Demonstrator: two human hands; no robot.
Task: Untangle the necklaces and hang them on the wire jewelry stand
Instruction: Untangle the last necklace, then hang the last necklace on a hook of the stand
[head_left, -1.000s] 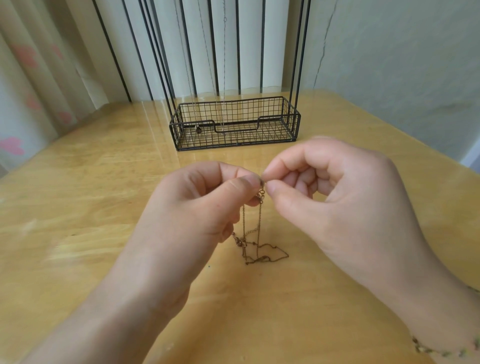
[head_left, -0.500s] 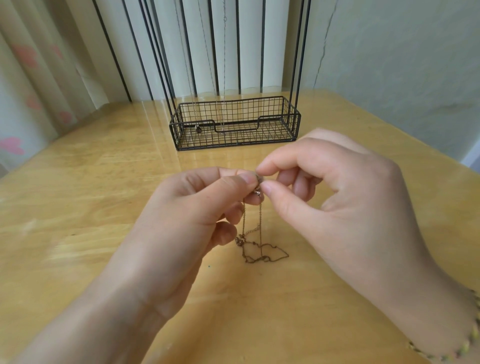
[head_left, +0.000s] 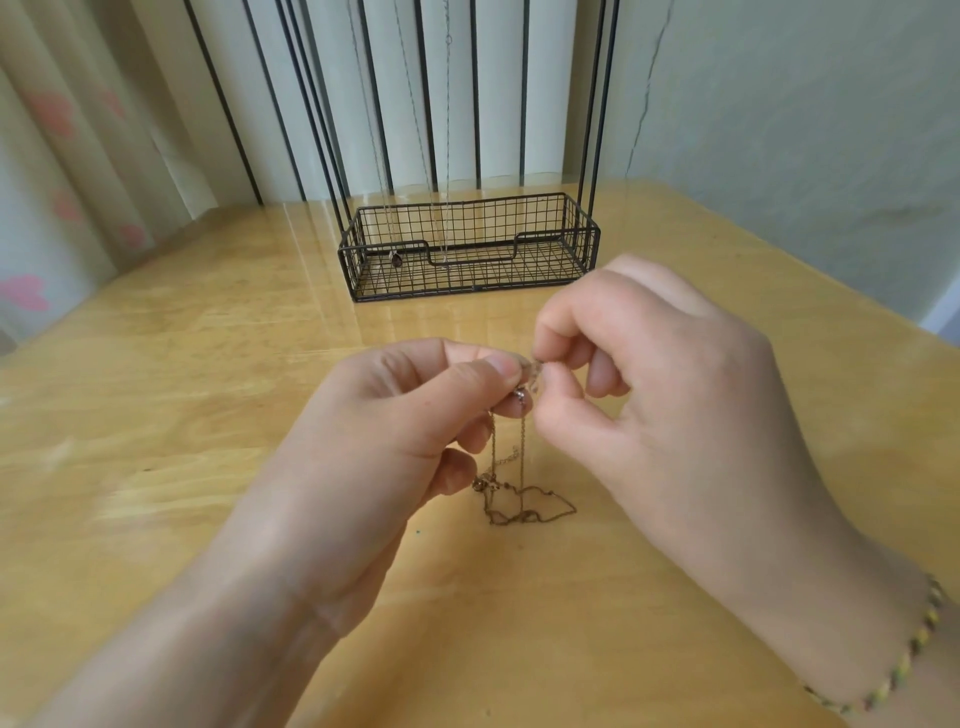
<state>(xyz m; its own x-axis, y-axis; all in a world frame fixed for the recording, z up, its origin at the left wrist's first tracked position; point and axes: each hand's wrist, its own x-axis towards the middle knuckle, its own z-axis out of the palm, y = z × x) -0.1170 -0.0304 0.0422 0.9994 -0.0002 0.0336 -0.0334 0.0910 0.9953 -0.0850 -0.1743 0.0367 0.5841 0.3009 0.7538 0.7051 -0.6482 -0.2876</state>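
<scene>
Desk of pale wood fills the frame; stand sits at upper centre, thin chains hanging into its basket. At centre left grip and right grip meet, both pinching the necklace top; its tangled rest lies on the desk below.

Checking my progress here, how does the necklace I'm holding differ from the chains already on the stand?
The held necklace is bronze-toned, its lower end heaped on the table; the hanging chains are paler and hang straight. The left hand and right hand pinch the held necklace; nothing touches the hanging chains. Both are thin.
</scene>
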